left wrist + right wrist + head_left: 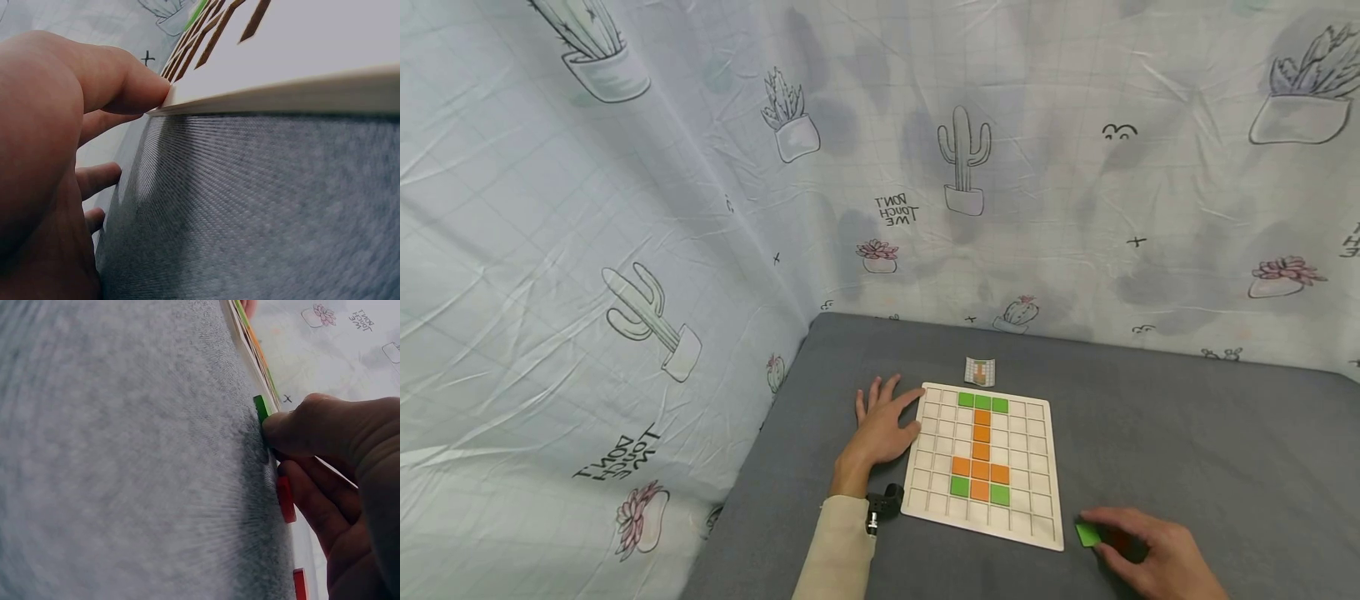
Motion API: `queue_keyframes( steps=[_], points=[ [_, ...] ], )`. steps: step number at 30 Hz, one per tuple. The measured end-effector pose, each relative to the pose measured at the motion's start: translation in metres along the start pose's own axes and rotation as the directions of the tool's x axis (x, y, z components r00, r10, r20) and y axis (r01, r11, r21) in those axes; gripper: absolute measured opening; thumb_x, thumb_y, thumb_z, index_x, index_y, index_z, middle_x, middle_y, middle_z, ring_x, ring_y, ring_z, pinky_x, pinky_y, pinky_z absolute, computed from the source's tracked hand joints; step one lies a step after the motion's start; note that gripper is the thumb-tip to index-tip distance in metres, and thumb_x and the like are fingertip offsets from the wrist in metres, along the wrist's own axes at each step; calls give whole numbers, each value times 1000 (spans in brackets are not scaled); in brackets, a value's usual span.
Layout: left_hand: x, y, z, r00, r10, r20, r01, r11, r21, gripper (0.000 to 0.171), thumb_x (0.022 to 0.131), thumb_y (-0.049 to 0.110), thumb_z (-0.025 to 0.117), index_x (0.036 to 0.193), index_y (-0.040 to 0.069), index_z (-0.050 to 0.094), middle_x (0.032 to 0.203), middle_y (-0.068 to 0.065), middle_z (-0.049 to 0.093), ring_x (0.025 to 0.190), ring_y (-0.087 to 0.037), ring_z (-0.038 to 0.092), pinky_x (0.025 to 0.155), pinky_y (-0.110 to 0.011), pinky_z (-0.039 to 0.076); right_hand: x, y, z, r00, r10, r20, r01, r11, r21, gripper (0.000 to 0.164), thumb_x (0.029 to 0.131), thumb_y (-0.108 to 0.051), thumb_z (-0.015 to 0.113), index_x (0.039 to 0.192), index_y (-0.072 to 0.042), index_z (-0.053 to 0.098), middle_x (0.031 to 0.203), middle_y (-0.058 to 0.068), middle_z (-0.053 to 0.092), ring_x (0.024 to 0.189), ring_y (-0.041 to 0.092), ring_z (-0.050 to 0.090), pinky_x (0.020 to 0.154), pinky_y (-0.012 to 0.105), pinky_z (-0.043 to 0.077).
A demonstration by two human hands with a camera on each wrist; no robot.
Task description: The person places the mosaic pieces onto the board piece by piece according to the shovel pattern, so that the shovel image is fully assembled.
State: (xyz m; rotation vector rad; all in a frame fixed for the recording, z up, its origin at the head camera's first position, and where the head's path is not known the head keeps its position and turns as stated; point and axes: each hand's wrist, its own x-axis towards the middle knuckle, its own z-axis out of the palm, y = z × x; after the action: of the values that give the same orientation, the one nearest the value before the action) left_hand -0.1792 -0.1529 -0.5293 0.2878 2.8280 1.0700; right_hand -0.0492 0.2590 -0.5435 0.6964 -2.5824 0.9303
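Note:
A pale square grid board (1030, 475) lies on the grey surface, with green and orange tiles (981, 451) set in its cells. My left hand (880, 429) rests at the board's left edge. Its thumb and index finger touch the rim, and the other fingers are spread. Off the board's near right corner, my right hand (1157, 550) pinches a green square tile (1087, 534) between thumb and finger. In the right wrist view a red tile (286, 499) shows just under the fingers; whether they touch it, I cannot tell.
A small printed card (980, 372) with a similar pattern lies behind the board. Another red piece (300, 585) is nearer in the right wrist view. Curtains with cactus drawings (962, 158) hang at the back and left of the grey cloth surface (1187, 433).

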Motion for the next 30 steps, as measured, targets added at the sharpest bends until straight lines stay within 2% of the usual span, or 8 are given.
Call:
queue_keyframes(
  steps=[7,13,17,24,26,30],
  points=[
    [0,-1,0,1000,8,-5,-8,1000,-6,56,105,20,66,160,23,59,180,-19,27,170,-48,8,133,-74,-5,1,-1,2,1000,12,-17,-12,1000,-25,61,60,4,100,110,-26,84,98,-18,78,83,-8,67,71,1,46],
    [0,-3,0,1000,14,-3,-14,1000,-12,56,105,20,66,160,22,59,180,-19,27,170,-48,7,133,-75,-5,3,-2,1,998,-24,-63,22,1000,-22,64,56,9,99,110,-24,85,99,-17,79,84,-8,69,74,1,48],
    [0,-1,-1,1000,11,3,-11,1000,-15,56,106,21,66,161,23,59,180,-19,26,170,-48,7,133,-74,-6,5,-3,-4,995,-38,-89,34,998,-47,66,54,8,99,110,-24,84,98,-18,79,82,-7,69,72,2,48],
    [-1,0,-2,1000,11,5,-11,1000,-15,56,106,21,64,161,23,58,180,-18,26,170,-48,7,134,-73,-6,10,-9,-10,995,7,-96,-11,999,-36,61,58,8,98,110,-20,84,97,-10,80,77,-9,62,55,9,32],
    [-1,1,-2,1000,10,5,-10,1000,-13,56,105,21,64,161,24,58,180,-18,27,170,-48,7,134,-73,-6,12,-12,-12,995,19,-97,-23,999,-43,60,59,8,99,110,-20,84,97,-10,80,78,-8,64,56,7,35],
    [-2,2,-2,1000,7,8,-7,1000,-11,56,106,22,64,161,24,58,180,-18,26,170,-48,7,134,-73,-6,18,-18,-13,995,37,-93,-42,998,-54,58,60,5,100,109,-22,84,98,-11,81,82,-5,70,67,3,48]
  ],
)
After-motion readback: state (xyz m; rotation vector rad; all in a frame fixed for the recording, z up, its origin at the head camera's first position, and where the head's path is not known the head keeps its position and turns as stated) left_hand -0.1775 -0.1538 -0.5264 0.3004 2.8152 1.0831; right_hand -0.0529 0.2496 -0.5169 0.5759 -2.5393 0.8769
